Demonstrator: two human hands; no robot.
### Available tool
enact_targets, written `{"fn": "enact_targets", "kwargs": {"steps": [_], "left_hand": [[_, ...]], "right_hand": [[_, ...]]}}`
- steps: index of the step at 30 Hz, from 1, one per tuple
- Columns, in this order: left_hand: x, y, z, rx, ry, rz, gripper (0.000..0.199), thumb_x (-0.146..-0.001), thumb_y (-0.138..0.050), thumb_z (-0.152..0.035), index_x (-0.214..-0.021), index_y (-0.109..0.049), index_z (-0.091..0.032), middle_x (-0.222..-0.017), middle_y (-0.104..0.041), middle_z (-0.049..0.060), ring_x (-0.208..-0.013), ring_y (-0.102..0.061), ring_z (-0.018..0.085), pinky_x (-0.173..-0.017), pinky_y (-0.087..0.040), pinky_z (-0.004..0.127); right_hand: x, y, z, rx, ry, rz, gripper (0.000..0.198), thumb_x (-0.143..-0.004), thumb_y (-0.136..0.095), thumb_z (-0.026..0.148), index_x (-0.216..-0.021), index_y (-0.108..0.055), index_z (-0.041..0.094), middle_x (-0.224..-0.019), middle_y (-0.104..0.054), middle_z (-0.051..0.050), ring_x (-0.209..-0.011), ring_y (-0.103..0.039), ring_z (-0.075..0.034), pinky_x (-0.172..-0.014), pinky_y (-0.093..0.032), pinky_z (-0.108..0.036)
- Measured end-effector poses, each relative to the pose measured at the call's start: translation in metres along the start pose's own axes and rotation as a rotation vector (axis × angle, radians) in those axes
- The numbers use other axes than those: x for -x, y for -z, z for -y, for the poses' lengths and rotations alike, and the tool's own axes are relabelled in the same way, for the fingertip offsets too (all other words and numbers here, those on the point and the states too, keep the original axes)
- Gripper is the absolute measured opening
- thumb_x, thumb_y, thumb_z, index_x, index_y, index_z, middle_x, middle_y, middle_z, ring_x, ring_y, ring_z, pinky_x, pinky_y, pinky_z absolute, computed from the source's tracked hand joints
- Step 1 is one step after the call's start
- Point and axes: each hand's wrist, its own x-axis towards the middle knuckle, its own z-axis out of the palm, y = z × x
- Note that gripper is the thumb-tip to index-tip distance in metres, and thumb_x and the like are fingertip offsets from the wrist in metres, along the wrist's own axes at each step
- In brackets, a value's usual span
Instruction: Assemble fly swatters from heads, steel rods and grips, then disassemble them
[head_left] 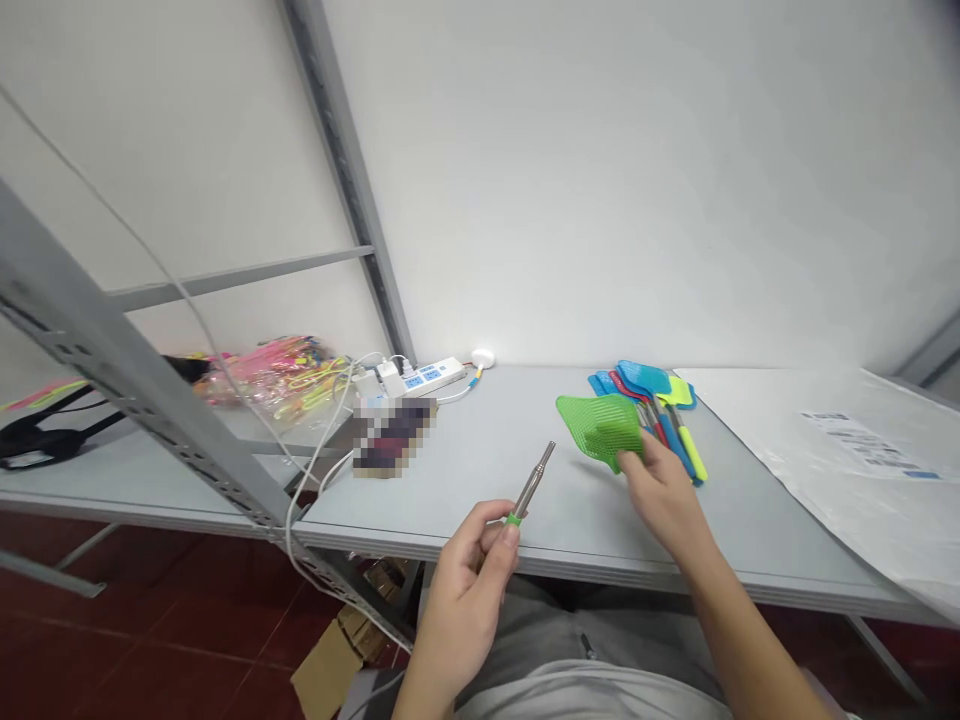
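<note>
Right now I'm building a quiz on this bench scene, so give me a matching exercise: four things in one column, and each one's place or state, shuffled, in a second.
Things:
1. metal rod
2. green swatter head
3. power strip
4. white sheet

Places or states:
A. lies flat at the table's right end
B. pinched in the left hand, pointing up and away
C. under the right hand fingertips
D. against the back wall, plugs in it

Pairs: 1-B, 2-C, 3-D, 4-A
</note>
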Motion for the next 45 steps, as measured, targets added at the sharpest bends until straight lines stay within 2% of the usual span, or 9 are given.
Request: {"fn": "enact_targets", "kwargs": {"steps": [3, 5, 7, 13, 25, 29, 35, 42, 45], "left_hand": [[0.001, -0.009, -0.001, -0.131, -0.048, 0.008, 0.034, -0.084, -0.065, -0.046, -0.105, -0.068, -0.019, -0.066, -0.051, -0.001, -0.058, -0.043, 0.012, -0.054, -0.036, 0.022], [0.0, -0.014, -0.002, -0.239, -0.083, 0.037, 0.03, -0.084, -0.065, -0.043, -0.103, -0.07, -0.02, -0.068, -0.054, 0.0, -0.062, -0.047, 0.014, -0.059, -0.039, 0.023], [0.0, -0.02, -0.001, -0.32, -0.105, 0.088, 0.027, -0.085, -0.064, -0.041, -0.103, -0.071, -0.022, -0.072, -0.058, 0.001, -0.068, -0.051, 0.016, -0.065, -0.041, 0.024], [0.004, -0.031, 0.008, -0.4, -0.139, 0.091, 0.026, -0.086, -0.063, -0.04, -0.106, -0.071, -0.025, -0.094, -0.069, 0.004, -0.087, -0.059, 0.021, -0.081, -0.044, 0.026], [0.006, -0.025, 0.013, -0.472, -0.17, 0.05, 0.028, -0.083, -0.066, -0.042, -0.106, -0.074, -0.028, -0.102, -0.072, 0.006, -0.094, -0.062, 0.026, -0.088, -0.046, 0.032], [0.006, -0.024, 0.013, -0.395, -0.15, 0.035, 0.029, -0.08, -0.07, -0.04, -0.104, -0.076, -0.025, -0.095, -0.073, 0.008, -0.087, -0.064, 0.026, -0.082, -0.05, 0.034], [0.007, -0.029, 0.011, -0.184, -0.049, 0.073, 0.036, -0.079, -0.071, -0.04, -0.108, -0.075, -0.018, -0.068, -0.068, 0.006, -0.066, -0.062, 0.021, -0.055, -0.05, 0.027], [0.004, -0.035, 0.001, -0.268, -0.099, 0.103, 0.039, -0.083, -0.065, -0.044, -0.109, -0.075, -0.017, -0.059, -0.063, 0.004, -0.064, -0.063, 0.02, -0.054, -0.051, 0.027], [-0.004, -0.026, -0.008, -0.302, -0.102, 0.13, 0.039, -0.085, -0.063, -0.044, -0.113, -0.073, -0.019, -0.062, -0.065, 0.004, -0.067, -0.064, 0.021, -0.057, -0.052, 0.028]], "right_hand": [[0.013, 0.009, 0.003, -0.808, -0.099, -0.212, 0.025, -0.086, -0.057, 0.029, -0.109, -0.063, 0.021, -0.102, -0.068, -0.004, -0.091, -0.063, -0.019, -0.077, -0.052, -0.036], [0.02, 0.01, 0.014, -1.105, -0.11, -0.263, 0.028, -0.085, -0.061, 0.028, -0.113, -0.062, 0.024, -0.11, -0.067, -0.003, -0.097, -0.064, -0.019, -0.082, -0.053, -0.039], [0.027, 0.009, 0.026, -1.231, -0.101, -0.307, 0.027, -0.085, -0.062, 0.027, -0.113, -0.063, 0.027, -0.115, -0.067, -0.002, -0.099, -0.064, -0.017, -0.089, -0.052, -0.042], [0.047, 0.005, 0.046, -1.234, -0.073, -0.34, 0.019, -0.091, -0.058, 0.03, -0.108, -0.066, 0.028, -0.11, -0.07, -0.002, -0.096, -0.066, -0.016, -0.095, -0.051, -0.046], [0.054, 0.008, 0.047, -1.19, -0.07, -0.32, 0.018, -0.092, -0.059, 0.029, -0.11, -0.064, 0.028, -0.11, -0.07, -0.002, -0.095, -0.068, -0.016, -0.094, -0.052, -0.043], [0.056, 0.007, 0.045, -1.175, -0.082, -0.25, 0.021, -0.092, -0.06, 0.029, -0.112, -0.063, 0.027, -0.112, -0.07, -0.003, -0.096, -0.068, -0.015, -0.097, -0.05, -0.042], [0.061, 0.003, 0.043, -1.174, -0.107, -0.219, 0.018, -0.091, -0.061, 0.03, -0.109, -0.064, 0.025, -0.108, -0.072, -0.003, -0.092, -0.07, -0.015, -0.094, -0.052, -0.036], [0.059, 0.002, 0.049, -1.203, -0.11, -0.235, 0.012, -0.091, -0.062, 0.03, -0.1, -0.067, 0.024, -0.105, -0.073, -0.004, -0.094, -0.071, -0.017, -0.089, -0.055, -0.035], [0.052, 0.005, 0.047, -1.192, -0.153, -0.125, 0.017, -0.091, -0.062, 0.031, -0.104, -0.068, 0.023, -0.109, -0.073, -0.007, -0.1, -0.069, -0.02, -0.093, -0.053, -0.039]]}}
